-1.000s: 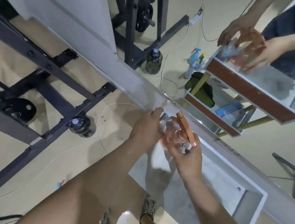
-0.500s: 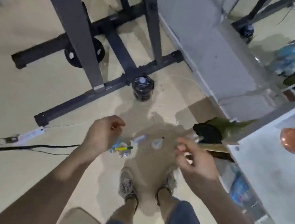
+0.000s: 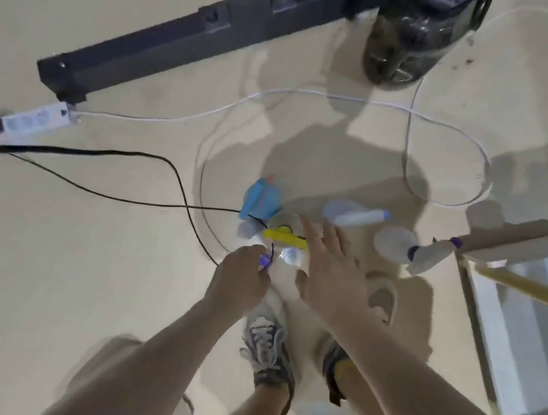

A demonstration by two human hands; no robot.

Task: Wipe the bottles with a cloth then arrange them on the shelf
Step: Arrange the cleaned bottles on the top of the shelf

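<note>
Several bottles stand and lie on the floor in front of my feet. Among them are a blue spray bottle, a yellow-nozzle bottle, a clear bottle lying on its side, and a white bottle with a purple trigger. My left hand is curled round the purple top of a pale bottle; that bottle's body is mostly hidden. My right hand hovers over the group with its fingers spread and holds nothing. The white shelf is at the right edge.
A dark metal frame bar and a large dark jug lie beyond the bottles. A power strip, a white cable and a black cable run across the floor. A yellow shelf leg slants at the right.
I have turned away from the shelf and bent down to the floor bottles. The orange bottle has left my hands. My left hand has closed on the purple top and my right hand has spread.
</note>
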